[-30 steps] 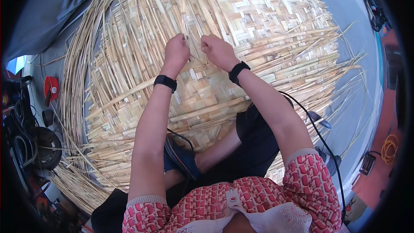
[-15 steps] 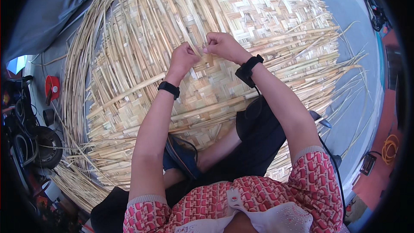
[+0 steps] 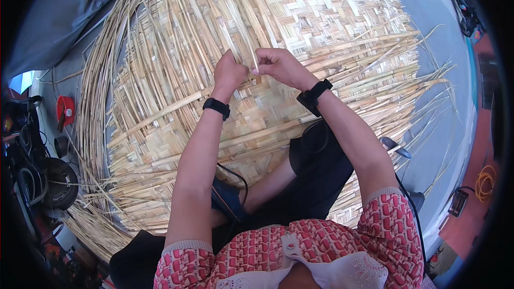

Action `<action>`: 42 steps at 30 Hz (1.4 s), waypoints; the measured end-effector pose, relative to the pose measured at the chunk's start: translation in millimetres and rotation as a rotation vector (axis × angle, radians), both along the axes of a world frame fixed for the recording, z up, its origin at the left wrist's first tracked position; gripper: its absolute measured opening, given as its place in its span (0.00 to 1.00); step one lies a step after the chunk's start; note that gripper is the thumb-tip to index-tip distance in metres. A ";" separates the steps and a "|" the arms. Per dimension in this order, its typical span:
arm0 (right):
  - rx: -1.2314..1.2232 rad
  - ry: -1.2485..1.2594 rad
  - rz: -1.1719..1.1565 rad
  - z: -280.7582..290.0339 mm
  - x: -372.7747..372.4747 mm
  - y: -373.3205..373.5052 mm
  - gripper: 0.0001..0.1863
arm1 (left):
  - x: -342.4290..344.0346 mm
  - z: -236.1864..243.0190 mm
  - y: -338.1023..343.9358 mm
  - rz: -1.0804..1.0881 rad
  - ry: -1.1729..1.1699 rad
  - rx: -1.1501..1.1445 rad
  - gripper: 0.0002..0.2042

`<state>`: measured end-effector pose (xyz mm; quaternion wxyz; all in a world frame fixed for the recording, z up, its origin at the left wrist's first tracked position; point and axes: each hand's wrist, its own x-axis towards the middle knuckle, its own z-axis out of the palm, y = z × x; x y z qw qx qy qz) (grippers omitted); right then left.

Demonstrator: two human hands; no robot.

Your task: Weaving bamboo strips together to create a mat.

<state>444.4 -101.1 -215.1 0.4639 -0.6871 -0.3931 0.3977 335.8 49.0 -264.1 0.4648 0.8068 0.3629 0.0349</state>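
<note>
A large herringbone-woven reed mat [image 3: 326, 8] lies under my hands, and I sit on its near part. Both hands work close together near its middle, where long unwoven reed strips [image 3: 198, 37] meet the finished weave. My left hand [image 3: 231, 76] is closed with its back up, on the end of a strip; its fingertips are largely hidden. Just to its right, my right hand [image 3: 285, 68] pinches a pale reed strip [image 3: 255, 60] between thumb and fingers. The fingertips of the two hands nearly touch.
A bundle of long loose reeds [image 3: 93, 96] curves along the mat's left side. Reed ends stick out past the right edge over the grey floor [image 3: 436, 16]. At left are a red container [image 3: 66, 108] and a black wheel [image 3: 60, 183]; a yellow cable coil [image 3: 485, 183] lies far right.
Both hands have come slightly nearer to me. The left hand has turned so that its back faces up more, and the pale strip at the right fingers now stands out upright.
</note>
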 end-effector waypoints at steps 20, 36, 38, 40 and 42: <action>0.023 -0.079 -0.043 -10.0 -7.1 -11.9 0.07 | -9.4 -13.7 -12.4 -0.062 -0.071 -0.102 0.11; -0.648 -0.818 0.067 -7.9 118.9 -71.0 0.13 | -93.6 4.4 -22.9 0.574 -0.234 -0.659 0.12; -0.519 -0.607 0.032 -40.5 113.2 -67.7 0.14 | -141.7 -19.1 -12.5 0.828 -0.401 -0.791 0.15; -0.370 -0.648 0.001 -68.0 97.1 -55.4 0.13 | -168.0 -24.0 2.5 0.920 -0.624 -0.837 0.25; -0.355 -0.657 0.020 -65.6 90.3 -50.3 0.15 | -174.9 -23.5 7.3 0.926 -0.805 -0.881 0.26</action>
